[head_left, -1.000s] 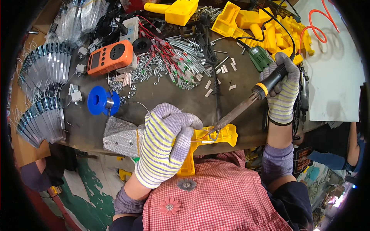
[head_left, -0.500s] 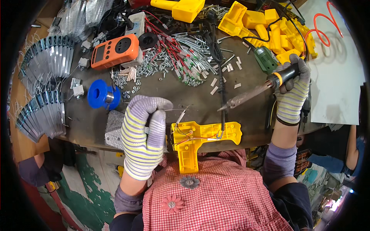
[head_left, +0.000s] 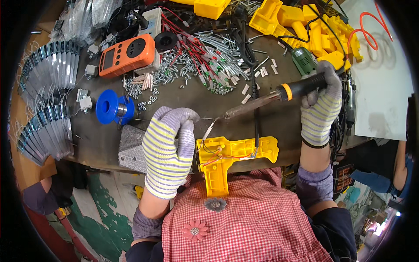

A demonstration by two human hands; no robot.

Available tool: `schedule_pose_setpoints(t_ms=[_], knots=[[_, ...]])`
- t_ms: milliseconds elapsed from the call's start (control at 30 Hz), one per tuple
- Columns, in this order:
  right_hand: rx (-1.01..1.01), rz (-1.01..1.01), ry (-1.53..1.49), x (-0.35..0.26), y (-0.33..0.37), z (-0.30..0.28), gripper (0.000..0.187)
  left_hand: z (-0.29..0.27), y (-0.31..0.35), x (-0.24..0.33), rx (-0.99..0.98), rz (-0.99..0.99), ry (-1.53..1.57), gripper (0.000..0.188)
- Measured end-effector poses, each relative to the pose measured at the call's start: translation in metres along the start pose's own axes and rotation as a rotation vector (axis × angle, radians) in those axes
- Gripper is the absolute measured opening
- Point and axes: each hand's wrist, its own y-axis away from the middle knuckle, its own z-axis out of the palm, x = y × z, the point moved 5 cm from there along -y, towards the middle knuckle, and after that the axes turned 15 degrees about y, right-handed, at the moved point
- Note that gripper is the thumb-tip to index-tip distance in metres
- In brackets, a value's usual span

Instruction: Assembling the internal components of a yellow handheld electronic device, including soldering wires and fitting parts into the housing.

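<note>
My left hand, in a striped glove, is closed in a pinch on a thin solder wire. The wire runs back toward a blue spool. Gripped in my gloved right hand is a soldering iron, its tip pointing left. The tip is at or very near the wire's end, above a white-sleeved lead; contact is too small to tell. That lead rises from a yellow T-shaped tool housing half at the table's front edge, with red and dark wires inside and a black cord leading away.
An orange meter, loose screws and red-wired parts lie at the back. More yellow housings and a green tool are at the back right. Metal strips fan out at left. A bubble-wrapped piece lies beside my left hand.
The soldering iron has moved left and up, bringing its tip to the solder wire's end above the housing. My left hand has shifted slightly right, still pinching the wire.
</note>
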Motion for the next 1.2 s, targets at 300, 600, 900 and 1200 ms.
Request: schedule_pose_setpoints(t_ms=[300, 600, 900, 1200], knots=[[-0.163, -0.386, -0.048, -0.018, 0.017, -0.002, 0.024, 0.000, 0.013, 0.015, 0.051, 0.143, -0.354, 0.022], [-0.148, -0.402, -0.027, -0.020, 0.022, -0.003, 0.022, 0.003, 0.016, 0.010, 0.092, 0.175, -0.367, 0.021], [-0.171, -0.405, -0.113, -0.013, 0.015, -0.011, 0.022, 0.005, 0.013, 0.017, -0.060, 0.005, -0.399, 0.020], [-0.125, -0.379, -0.095, -0.010, 0.015, -0.009, 0.022, 0.007, 0.012, 0.014, -0.064, 0.022, -0.397, 0.019]])
